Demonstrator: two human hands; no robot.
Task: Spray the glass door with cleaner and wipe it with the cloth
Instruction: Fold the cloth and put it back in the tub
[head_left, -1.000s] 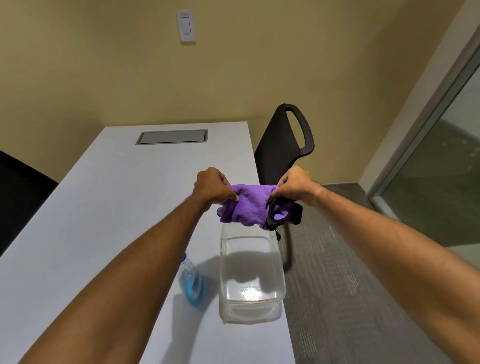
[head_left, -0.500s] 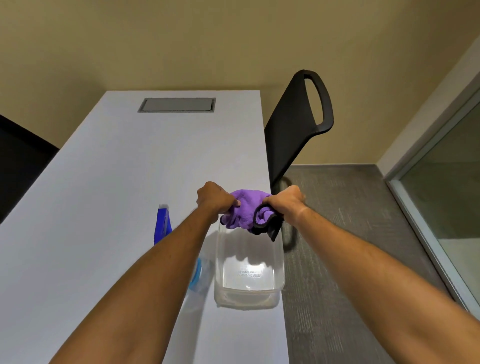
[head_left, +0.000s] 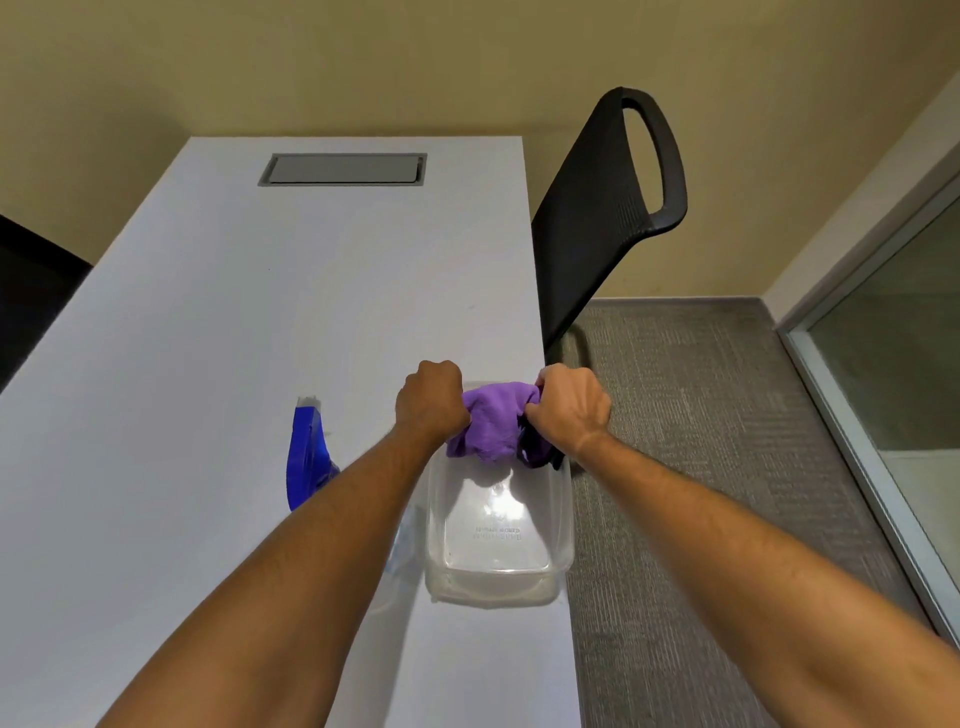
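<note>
A bunched purple cloth (head_left: 493, 423) is held between both fists, just above the far end of a clear plastic tub (head_left: 498, 540). My left hand (head_left: 428, 402) grips its left side and my right hand (head_left: 569, 408) grips its right side. A spray bottle with a blue trigger head (head_left: 307, 457) lies on the white table (head_left: 208, 364) left of the tub, its clear body partly hidden under my left forearm. The glass door (head_left: 904, 353) stands at the right edge of the view, in a grey frame.
A black chair (head_left: 597, 213) stands at the table's right side, just beyond my hands. Another dark chair (head_left: 31, 291) sits at the left edge. A grey cable hatch (head_left: 343, 169) is set in the far end of the table. Grey carpet (head_left: 701, 441) lies between table and door.
The view has tilted down, so the wall switch has left the frame and the spray bottle's blue head now shows. Both hands stay closed on the cloth, lower over the tub.
</note>
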